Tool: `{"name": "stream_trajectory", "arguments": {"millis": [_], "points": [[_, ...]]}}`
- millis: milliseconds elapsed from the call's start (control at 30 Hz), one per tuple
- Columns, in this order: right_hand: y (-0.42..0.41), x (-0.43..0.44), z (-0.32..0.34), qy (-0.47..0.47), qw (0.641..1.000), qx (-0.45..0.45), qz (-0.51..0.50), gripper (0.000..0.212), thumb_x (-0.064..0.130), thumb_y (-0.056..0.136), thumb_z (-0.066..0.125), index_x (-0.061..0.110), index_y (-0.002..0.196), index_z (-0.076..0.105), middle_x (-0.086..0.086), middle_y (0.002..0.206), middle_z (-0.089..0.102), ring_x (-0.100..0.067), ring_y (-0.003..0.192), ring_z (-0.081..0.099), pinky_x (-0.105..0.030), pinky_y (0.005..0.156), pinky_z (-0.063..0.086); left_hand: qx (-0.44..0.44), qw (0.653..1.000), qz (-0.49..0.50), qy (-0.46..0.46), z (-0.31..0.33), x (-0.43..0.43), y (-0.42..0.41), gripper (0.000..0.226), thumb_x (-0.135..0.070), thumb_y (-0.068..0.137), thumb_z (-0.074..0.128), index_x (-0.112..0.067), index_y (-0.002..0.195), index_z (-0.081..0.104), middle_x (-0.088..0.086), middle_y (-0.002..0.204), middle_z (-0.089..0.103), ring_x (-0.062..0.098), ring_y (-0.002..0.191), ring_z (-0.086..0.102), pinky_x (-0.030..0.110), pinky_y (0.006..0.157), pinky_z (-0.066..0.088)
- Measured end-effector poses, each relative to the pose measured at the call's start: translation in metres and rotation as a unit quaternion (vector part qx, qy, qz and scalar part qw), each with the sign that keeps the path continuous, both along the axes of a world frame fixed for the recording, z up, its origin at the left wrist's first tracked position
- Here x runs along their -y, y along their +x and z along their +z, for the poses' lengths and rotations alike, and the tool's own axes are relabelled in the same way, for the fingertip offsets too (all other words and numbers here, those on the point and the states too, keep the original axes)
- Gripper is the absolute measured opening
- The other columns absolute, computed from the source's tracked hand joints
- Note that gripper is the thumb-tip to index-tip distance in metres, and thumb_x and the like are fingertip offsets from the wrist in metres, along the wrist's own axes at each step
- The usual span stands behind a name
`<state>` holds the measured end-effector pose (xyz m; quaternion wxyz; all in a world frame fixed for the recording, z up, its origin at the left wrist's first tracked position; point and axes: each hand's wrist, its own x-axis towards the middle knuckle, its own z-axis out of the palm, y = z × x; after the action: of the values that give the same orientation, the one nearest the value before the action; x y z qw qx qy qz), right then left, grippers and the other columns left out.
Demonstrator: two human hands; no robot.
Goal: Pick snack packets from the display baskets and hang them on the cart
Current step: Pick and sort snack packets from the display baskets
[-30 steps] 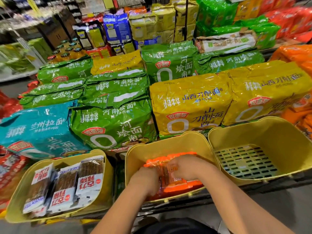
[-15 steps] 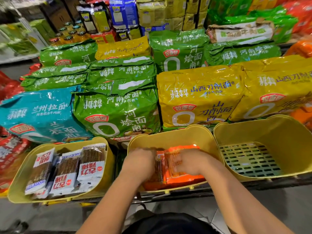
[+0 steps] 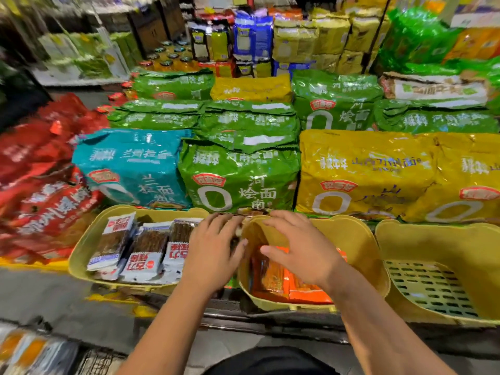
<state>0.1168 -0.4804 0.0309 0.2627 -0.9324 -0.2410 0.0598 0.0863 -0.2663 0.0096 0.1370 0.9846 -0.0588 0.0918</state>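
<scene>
Yellow plastic baskets are sitting in a row along the shelf edge, and the middle basket point(image 3: 351, 234) is holding the orange snack packets point(image 3: 270, 280), standing on edge so they're easy to grab. Right hand point(image 3: 303, 250) is hovering just over them, fingers spread and loose, gripping nothing. Left hand point(image 3: 213, 255) is spread out too, holding nothing, reaching over the rim beside the left basket point(image 3: 89, 239), where brown-and-white packets point(image 3: 130, 247) are lying. Looks to me like both hands are lining up for a grab. Big noodle bags point(image 3: 238, 177) are piling up behind. No cart is showing, so can't say where the hanging is happening.
</scene>
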Motion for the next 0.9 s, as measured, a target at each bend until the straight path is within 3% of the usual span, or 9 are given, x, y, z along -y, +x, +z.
{"name": "stream_trajectory", "arguments": {"millis": [233, 367, 433, 600, 733, 833, 900], "points": [[-0.028, -0.104, 0.016, 0.012, 0.990, 0.065, 0.125, 0.050, 0.042, 0.095, 0.064, 0.028, 0.142, 0.053, 0.010, 0.149, 0.045, -0.012, 0.140, 0.032, -0.030, 0.120, 0.026, 0.069, 0.985, 0.142, -0.073, -0.004, -0.103, -0.078, 0.048, -0.047, 0.096, 0.048, -0.015, 0.128, 0.062, 0.004, 0.121, 0.064, 0.028, 0.112, 0.059, 0.044, 0.094, 0.048], [-0.067, -0.184, 0.001, 0.020, 0.971, 0.054, 0.231, 0.047, 0.037, 0.090, 0.067, 0.021, 0.134, 0.060, 0.000, 0.139, 0.054, -0.022, 0.134, 0.045, -0.037, 0.116, 0.036, 0.029, 0.958, 0.266, -0.105, -0.032, -0.175, -0.169, 0.048, -0.045, 0.093, 0.049, -0.012, 0.125, 0.063, 0.007, 0.120, 0.066, 0.029, 0.113, 0.058, 0.037, 0.099, 0.041], [-0.087, -0.217, -0.008, -0.008, 0.959, 0.038, 0.282, 0.048, 0.037, 0.094, 0.066, 0.022, 0.139, 0.056, 0.001, 0.144, 0.050, -0.022, 0.136, 0.042, -0.038, 0.116, 0.036, -0.005, 0.944, 0.310, -0.116, -0.043, -0.199, -0.211, 0.046, -0.045, 0.092, 0.048, -0.014, 0.120, 0.067, 0.006, 0.116, 0.069, 0.029, 0.108, 0.061, 0.036, 0.096, 0.042], [-0.152, -0.311, -0.032, -0.113, 0.907, -0.005, 0.406, 0.053, 0.041, 0.096, 0.062, 0.027, 0.145, 0.049, 0.006, 0.150, 0.044, -0.017, 0.139, 0.039, -0.031, 0.116, 0.033, -0.097, 0.873, 0.461, -0.125, -0.058, -0.255, -0.327, 0.034, -0.038, 0.094, 0.054, -0.020, 0.119, 0.069, 0.004, 0.113, 0.071, 0.030, 0.109, 0.062, 0.043, 0.092, 0.051], [-0.204, -0.380, -0.052, -0.205, 0.860, -0.028, 0.466, 0.057, 0.042, 0.095, 0.064, 0.020, 0.145, 0.049, -0.003, 0.141, 0.052, -0.024, 0.134, 0.045, -0.036, 0.111, 0.036, -0.102, 0.784, 0.592, -0.157, -0.061, -0.291, -0.411, 0.029, -0.033, 0.099, 0.058, -0.022, 0.125, 0.068, 0.005, 0.118, 0.070, 0.029, 0.115, 0.060, 0.042, 0.094, 0.048], [-0.238, -0.418, -0.063, -0.268, 0.831, -0.050, 0.484, 0.057, 0.041, 0.096, 0.063, 0.019, 0.146, 0.048, -0.006, 0.142, 0.053, -0.027, 0.133, 0.048, -0.038, 0.108, 0.041, -0.095, 0.755, 0.625, -0.172, -0.074, -0.315, -0.464, 0.025, -0.029, 0.094, 0.062, -0.021, 0.116, 0.070, 0.010, 0.109, 0.071, 0.033, 0.108, 0.061, 0.043, 0.087, 0.052], [-0.258, -0.442, -0.070, -0.304, 0.813, -0.069, 0.493, 0.058, 0.044, 0.096, 0.063, 0.021, 0.147, 0.046, -0.006, 0.144, 0.054, -0.025, 0.132, 0.050, -0.039, 0.106, 0.044, -0.087, 0.736, 0.643, -0.192, -0.081, -0.327, -0.492, 0.028, -0.030, 0.096, 0.060, -0.021, 0.120, 0.069, 0.009, 0.118, 0.069, 0.031, 0.113, 0.059, 0.043, 0.092, 0.051]]}}
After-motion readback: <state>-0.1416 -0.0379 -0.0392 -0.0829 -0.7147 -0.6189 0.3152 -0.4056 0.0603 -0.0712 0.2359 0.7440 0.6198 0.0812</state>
